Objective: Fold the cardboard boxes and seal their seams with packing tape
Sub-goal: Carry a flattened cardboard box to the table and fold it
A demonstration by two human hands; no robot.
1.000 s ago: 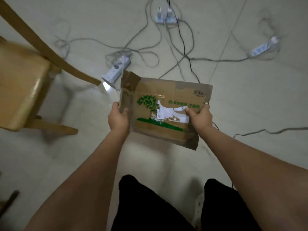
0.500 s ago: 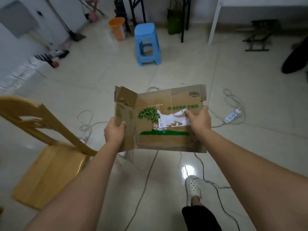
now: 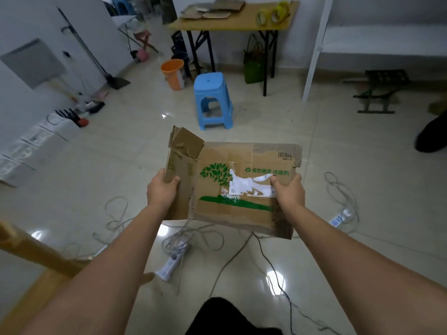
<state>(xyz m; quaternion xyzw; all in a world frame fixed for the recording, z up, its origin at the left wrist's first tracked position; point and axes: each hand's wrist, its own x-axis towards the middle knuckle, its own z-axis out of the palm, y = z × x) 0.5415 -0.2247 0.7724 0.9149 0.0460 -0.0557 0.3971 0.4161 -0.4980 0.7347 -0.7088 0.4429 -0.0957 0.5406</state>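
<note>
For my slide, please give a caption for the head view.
Both hands hold a flattened cardboard box.

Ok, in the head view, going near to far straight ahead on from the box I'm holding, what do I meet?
Flattened brown cardboard box with green tree print → light blue plastic stool → wooden folding table bearing flattened cardboard pieces and yellow tape rolls.

Head-height view, forward and down
</note>
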